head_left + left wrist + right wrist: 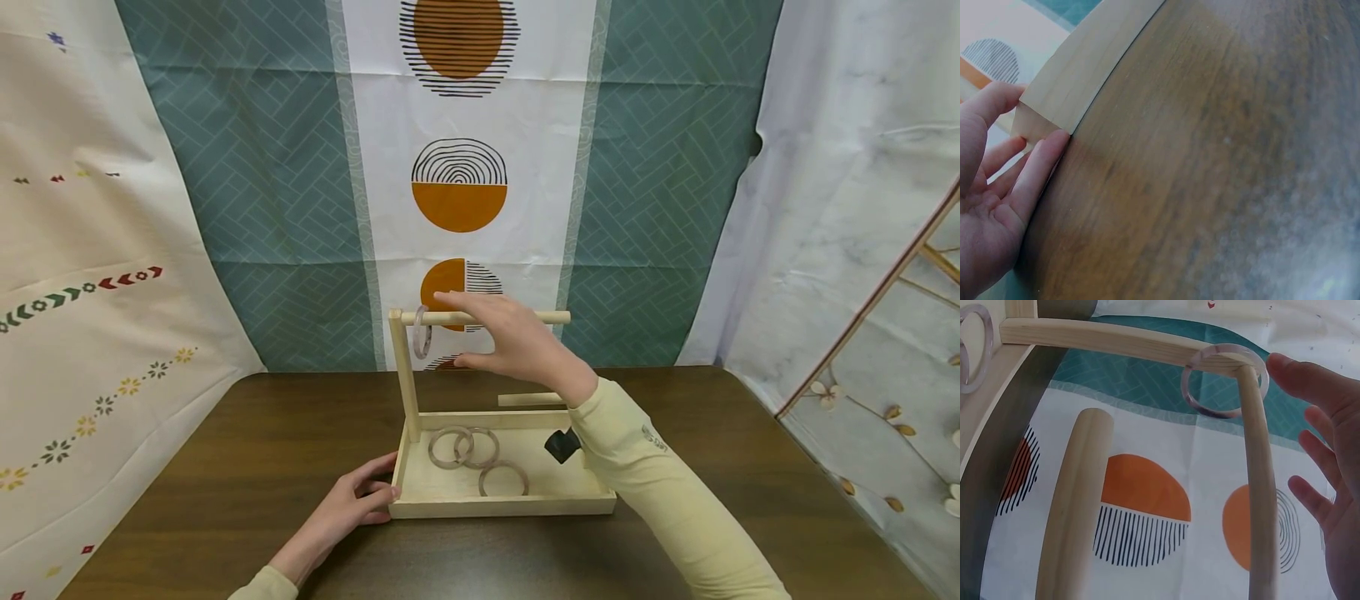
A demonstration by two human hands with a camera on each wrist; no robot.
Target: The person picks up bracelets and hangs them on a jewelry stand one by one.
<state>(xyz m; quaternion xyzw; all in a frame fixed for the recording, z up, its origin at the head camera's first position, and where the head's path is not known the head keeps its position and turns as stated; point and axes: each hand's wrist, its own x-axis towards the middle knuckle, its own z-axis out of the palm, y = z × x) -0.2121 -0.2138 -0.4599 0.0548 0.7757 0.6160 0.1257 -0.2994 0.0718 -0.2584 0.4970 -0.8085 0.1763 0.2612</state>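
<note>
A pale wooden stand has a shallow tray base, an upright post and a top bar. One translucent bangle hangs on the bar beside the post. My right hand is at the bar with thumb and fingers spread, holding nothing; in the right wrist view its thumb tip is right by the hanging bangle. Three more bangles lie in the tray, two overlapping and one nearer the front. My left hand rests its fingertips against the tray's front left corner.
A shorter, lower bar shows behind the tray, partly covered by my right arm. The stand sits on a dark wooden table, with patterned cloths hanging behind. A small black block shows at my right wrist.
</note>
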